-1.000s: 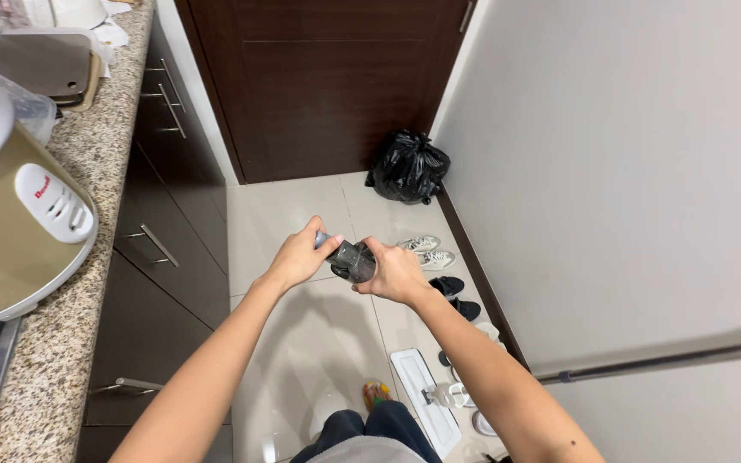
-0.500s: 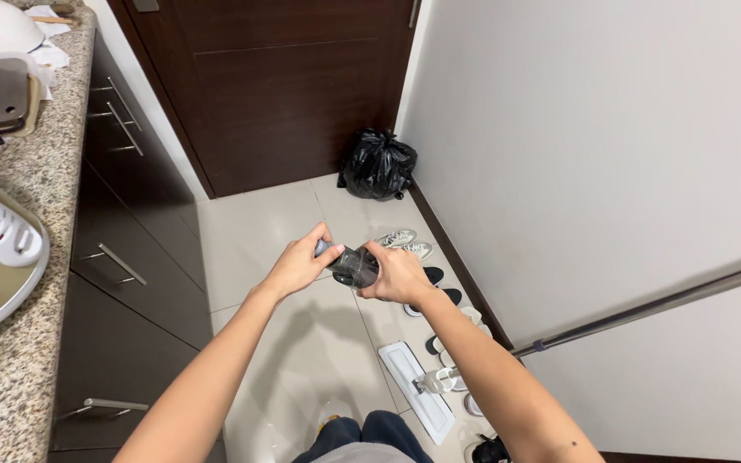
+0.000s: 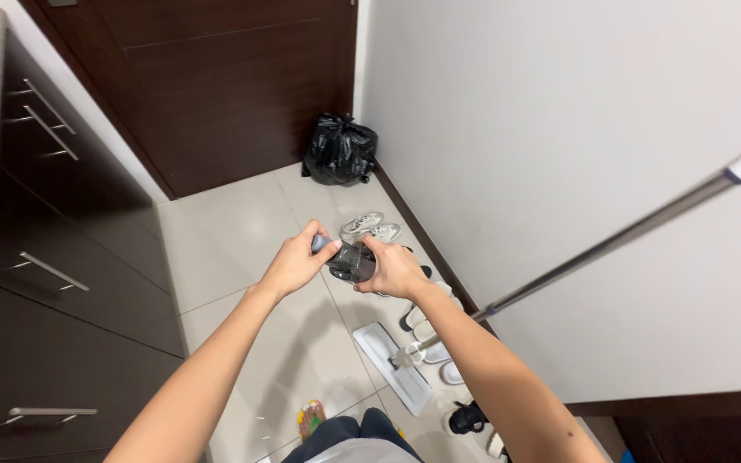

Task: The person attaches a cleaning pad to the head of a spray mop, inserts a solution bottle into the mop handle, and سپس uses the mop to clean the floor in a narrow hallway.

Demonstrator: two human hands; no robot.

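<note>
Gripping a small dark bottle [image 3: 352, 261] over the tiled floor [image 3: 233, 249], both hands meet at about waist height in front of the body. The right hand [image 3: 394, 270] is wrapped round the bottle's body, fingers closed on it, while the left hand [image 3: 293, 264] pinches the grey cap [image 3: 320, 243] at the bottle's upper left end between thumb and fingertips. The bottle lies tilted, cap end towards the left hand. To turn the cap well, it seems wise to keep the right hand firm and still as the anchor, let only the left wrist and fingertips rotate, and hold the bottle's mouth a little upward so nothing can run out if the cap comes free. A tighter pinch close to the cap's base should slip less. Below the hands, a flat mop [image 3: 392, 367] rests on the floor, its long handle [image 3: 628, 231] slanting up past the white wall [image 3: 559, 103]. Shoes [image 3: 370, 227] sit in a row along the wall, a black bag [image 3: 340, 152] stands by the dark door [image 3: 233, 86], and drawers [image 3: 53, 257] line the left side.
</note>
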